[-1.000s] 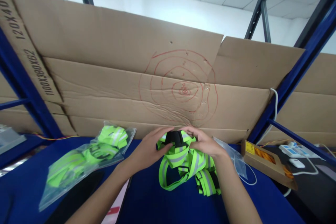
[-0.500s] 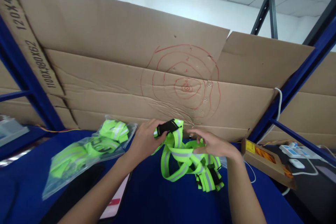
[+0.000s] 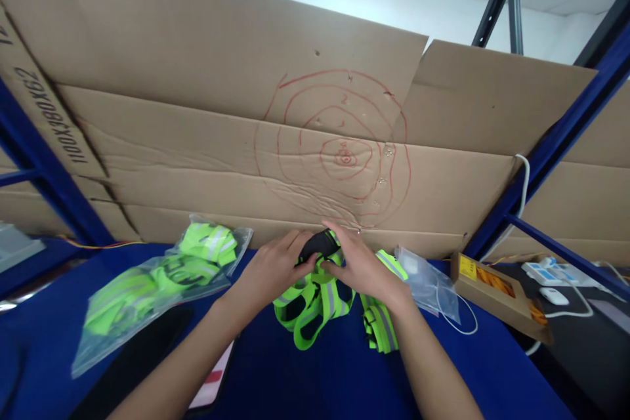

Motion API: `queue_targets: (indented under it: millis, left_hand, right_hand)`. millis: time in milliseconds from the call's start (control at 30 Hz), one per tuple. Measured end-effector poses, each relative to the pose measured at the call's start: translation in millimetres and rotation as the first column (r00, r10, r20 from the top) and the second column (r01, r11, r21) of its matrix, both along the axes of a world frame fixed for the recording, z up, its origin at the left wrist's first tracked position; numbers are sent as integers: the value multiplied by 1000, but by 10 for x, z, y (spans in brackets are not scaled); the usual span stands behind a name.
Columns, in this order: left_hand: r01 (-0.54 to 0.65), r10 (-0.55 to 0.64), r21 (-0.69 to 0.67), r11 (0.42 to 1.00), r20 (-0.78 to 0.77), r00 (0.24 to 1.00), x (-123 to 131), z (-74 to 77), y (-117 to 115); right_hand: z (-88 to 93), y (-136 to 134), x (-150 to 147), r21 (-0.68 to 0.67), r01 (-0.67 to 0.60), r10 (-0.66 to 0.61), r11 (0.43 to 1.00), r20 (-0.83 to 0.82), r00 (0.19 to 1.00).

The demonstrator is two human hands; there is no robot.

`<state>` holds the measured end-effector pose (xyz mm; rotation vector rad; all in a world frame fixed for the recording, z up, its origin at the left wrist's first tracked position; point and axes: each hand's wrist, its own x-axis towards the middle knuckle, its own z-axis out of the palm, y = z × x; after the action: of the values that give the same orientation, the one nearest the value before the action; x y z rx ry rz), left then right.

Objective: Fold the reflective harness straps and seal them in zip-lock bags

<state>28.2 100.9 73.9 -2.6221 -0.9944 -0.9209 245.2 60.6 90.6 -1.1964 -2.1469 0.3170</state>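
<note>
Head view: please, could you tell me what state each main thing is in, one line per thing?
Green strap: held, hanging in loops
Left hand: closed on strap
Right hand: fingers bent on strap
Green bundle: folded in layers
Filled clear bag: lying down, seal unclear
Phone: screen lit, partly hidden
Cardboard panel: creased, red rings drawn
Brown box: orange contents showing

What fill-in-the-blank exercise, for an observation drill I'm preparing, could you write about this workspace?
1. Between the left hand and the right hand, the green strap has a wide section colored ____.
2. The rings drawn on the cardboard panel are colored ____.
3. The green bundles beyond the left forearm lie inside a clear plastic ____.
4. The brown box with orange contents lies to the person's ____.

Missing words: black; red; bag; right.
</note>
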Motion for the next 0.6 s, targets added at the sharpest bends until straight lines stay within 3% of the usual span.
queue_targets:
  millis: [167,300,400,500,600]
  left_hand:
    - [49,-53,-29,998,-152,987,17,10,-30]
    - [3,2,23,1000,-248,969,67,20,-54]
    - [-10,26,56,998,-291,956,74,12,-42]
    - [-29,37,42,999,-216,976,9,3,29]
    - [-140,142,-65,988,37,989,-145,44,169]
  right_hand:
    - [52,-6,-15,-33,30,-30,999,22,999]
    - [40,6,-22,-48,-54,56,997,45,997]
    - [24,25,-9,-67,-3,11,998,113,994]
    - [59,39,99,-45,71,-65,996,119,991]
    - [133,54,357,32,146,-144,989,-61,988]
